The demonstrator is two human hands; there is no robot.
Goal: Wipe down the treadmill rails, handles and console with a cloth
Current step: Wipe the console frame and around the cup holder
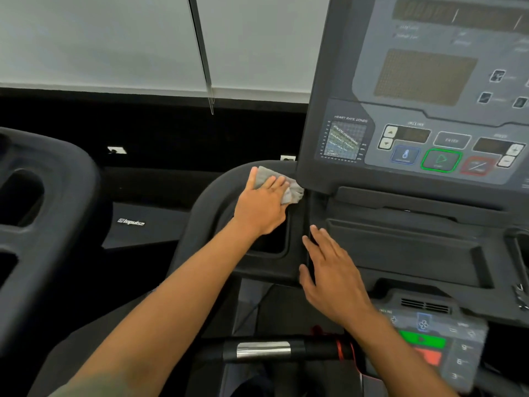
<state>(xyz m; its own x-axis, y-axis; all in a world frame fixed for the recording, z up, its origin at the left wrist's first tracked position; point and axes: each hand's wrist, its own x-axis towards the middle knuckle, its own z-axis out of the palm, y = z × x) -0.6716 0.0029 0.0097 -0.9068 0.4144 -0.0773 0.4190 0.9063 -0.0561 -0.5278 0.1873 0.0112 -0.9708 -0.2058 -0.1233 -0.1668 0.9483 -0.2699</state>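
A grey cloth (pixel 292 190) lies on the black moulded tray of the treadmill (pixel 211 196), just left of the console (pixel 423 110). My left hand (pixel 262 203) presses flat on the cloth, fingers spread over it, beside a dark cup-holder recess. My right hand (pixel 332 270) rests flat with fingers apart on the tray's front edge, holding nothing. The console panel has a green start button, a red stop button and dark displays. A black handle bar with a silver sensor (pixel 263 351) runs across below my arms.
A lower keypad (pixel 435 342) with green and red keys sits under my right forearm. A neighbouring treadmill's black tray (pixel 43 224) stands at the left. White blinds (pixel 114 44) and a dark wall lie beyond.
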